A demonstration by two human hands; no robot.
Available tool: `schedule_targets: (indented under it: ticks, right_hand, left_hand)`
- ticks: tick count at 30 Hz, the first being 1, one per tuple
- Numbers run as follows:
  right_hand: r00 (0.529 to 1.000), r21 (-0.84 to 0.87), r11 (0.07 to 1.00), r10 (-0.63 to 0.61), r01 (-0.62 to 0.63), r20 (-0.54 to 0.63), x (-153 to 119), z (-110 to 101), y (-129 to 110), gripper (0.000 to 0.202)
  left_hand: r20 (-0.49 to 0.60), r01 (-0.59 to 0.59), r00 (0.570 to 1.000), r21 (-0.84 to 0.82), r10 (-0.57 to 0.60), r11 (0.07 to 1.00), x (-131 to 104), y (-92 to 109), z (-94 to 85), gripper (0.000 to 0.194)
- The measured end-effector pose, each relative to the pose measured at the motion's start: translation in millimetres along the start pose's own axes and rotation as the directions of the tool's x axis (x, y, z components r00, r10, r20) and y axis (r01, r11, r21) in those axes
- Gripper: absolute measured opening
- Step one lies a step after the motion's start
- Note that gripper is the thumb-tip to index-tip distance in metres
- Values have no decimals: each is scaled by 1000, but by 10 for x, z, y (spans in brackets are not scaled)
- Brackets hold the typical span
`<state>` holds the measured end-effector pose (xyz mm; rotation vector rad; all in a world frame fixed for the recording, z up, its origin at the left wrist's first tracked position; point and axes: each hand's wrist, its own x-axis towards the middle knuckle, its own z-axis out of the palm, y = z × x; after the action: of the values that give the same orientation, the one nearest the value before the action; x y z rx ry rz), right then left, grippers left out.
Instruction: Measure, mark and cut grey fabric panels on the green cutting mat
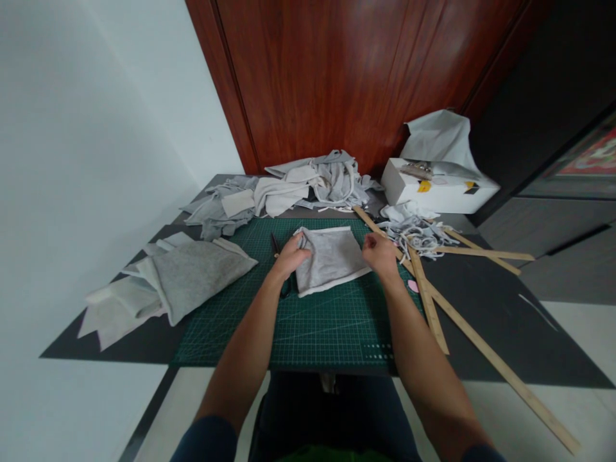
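Cloth (334, 256) on mat (327, 327), nearer its far edge, between the hands. Left hand (292, 255) clamped on its left edge, thumb on top. Right hand (379, 253) at its right edge, fingertips together; whether they pinch cloth, cannot tell. Cloth grey, four-sided, lightly creased, pale-edged near and far. Scissors (285, 288) partly hidden by left hand.

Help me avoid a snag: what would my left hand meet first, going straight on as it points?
Your left hand touches the flat light-grey cloth piece with pale edges. Beyond it, the heap of grey fabric scraps looks first in line, though depth is unclear.
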<state>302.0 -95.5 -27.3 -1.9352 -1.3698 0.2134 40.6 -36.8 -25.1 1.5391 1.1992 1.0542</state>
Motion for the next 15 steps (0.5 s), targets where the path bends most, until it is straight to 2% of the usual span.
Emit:
schedule_targets:
  ticks: [2, 5, 7, 9, 10, 11, 13, 14, 15]
  right_hand:
    - [988, -141, 990, 0, 22, 153, -123, -20, -110, 30]
    - [909, -276, 958, 53, 70, 414, -294, 2, -284, 43]
    - [842, -305, 948, 88, 95, 533, -349, 27, -365, 32]
    - [806, -298, 951, 110, 85, 582, -345, 44, -394, 18]
    - [819, -291, 954, 115, 66, 562, -325, 49, -387, 16]
    - [856, -282, 958, 109, 44, 506, -298, 53, -368, 19]
    - [952, -235, 971, 36, 39, 305, -240, 65, -312, 35]
    - [981, -198, 978, -30, 69, 190, -216, 74, -284, 45]
    - [991, -161, 981, -95, 109, 95, -199, 83, -262, 54]
  left_hand:
    - [56, -50, 997, 129, 43, 990, 4, -4, -1, 74]
    - [107, -100, 992, 283, 73, 954, 2, 35, 2, 83]
    - [127, -117, 989, 343, 78, 932, 0, 69, -2, 81]
    - [131, -107, 989, 355, 64, 929, -4, 95, -15, 75]
    - [137, -96, 989, 336, 52, 937, -7, 102, -23, 71]
    - [146, -77, 989, 300, 34, 951, -11, 105, -30, 66]
    - [148, -16, 989, 184, -12, 983, -23, 101, -36, 56]
    - [132, 28, 990, 116, -44, 993, -31, 97, -33, 53]
    - [103, 81, 991, 51, -86, 995, -40, 93, -26, 51]
